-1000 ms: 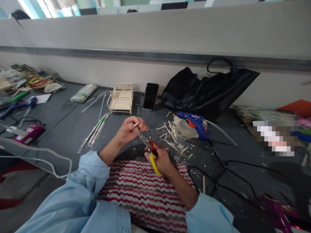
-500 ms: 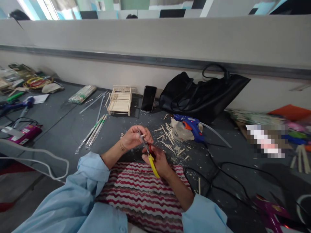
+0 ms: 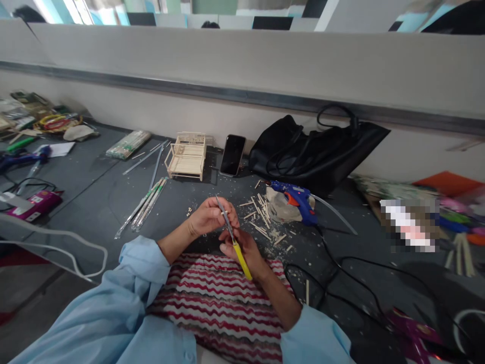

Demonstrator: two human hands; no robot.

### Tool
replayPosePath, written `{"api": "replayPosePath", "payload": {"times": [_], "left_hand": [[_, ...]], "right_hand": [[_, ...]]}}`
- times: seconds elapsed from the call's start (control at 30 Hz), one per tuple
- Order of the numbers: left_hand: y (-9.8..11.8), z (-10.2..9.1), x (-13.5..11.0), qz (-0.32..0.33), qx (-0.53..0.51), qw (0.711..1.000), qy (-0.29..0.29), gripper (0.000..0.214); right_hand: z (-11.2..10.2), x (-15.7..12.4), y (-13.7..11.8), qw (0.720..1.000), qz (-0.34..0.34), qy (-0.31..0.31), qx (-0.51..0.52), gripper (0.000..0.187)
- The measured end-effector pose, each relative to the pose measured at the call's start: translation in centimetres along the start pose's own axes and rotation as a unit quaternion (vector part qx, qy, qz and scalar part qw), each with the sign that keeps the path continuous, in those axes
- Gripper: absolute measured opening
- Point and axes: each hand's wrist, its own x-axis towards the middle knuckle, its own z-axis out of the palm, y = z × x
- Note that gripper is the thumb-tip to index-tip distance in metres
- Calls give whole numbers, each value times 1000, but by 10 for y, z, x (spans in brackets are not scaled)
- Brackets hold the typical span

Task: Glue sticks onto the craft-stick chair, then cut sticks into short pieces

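My left hand [image 3: 210, 216] pinches a short wooden stick [image 3: 224, 212] just above the dark table. My right hand [image 3: 242, 248] grips yellow-handled scissors [image 3: 233, 236], whose blades are closed across that stick. Both hands meet over a red-and-white striped cloth [image 3: 223, 298] in my lap. Cut stick pieces [image 3: 261, 215] lie scattered just right of my hands.
A blue glue gun [image 3: 295, 198] rests on a rag, its black cord [image 3: 352, 283] trailing to the right. Behind stand a small wooden bench model [image 3: 187, 155], a phone [image 3: 232, 154] and a black bag [image 3: 318, 151]. Long wrapped sticks [image 3: 146, 205] lie to the left.
The scissors' blades have closed on the stick in my left hand. Both hands have dropped slightly lower and nearer my lap.
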Motion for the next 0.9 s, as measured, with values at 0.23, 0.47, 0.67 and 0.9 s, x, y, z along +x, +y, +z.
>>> {"api": "replayPosePath", "payload": {"times": [0.23, 0.47, 0.67, 0.9], "left_hand": [[1, 0, 2, -18, 17, 1000, 13, 26], [1, -1, 3, -21, 22, 999, 17, 28], [-1, -2, 3, -31, 23, 999, 30, 28], [5, 1, 3, -24, 47, 998, 37, 26]], "right_hand": [[-1, -1, -3, 1000, 12, -5, 3, 25], [0, 1, -1, 997, -24, 21, -64, 23], [3, -1, -4, 994, -53, 56, -76, 19], [8, 4, 6, 981, -85, 103, -138, 5]]}}
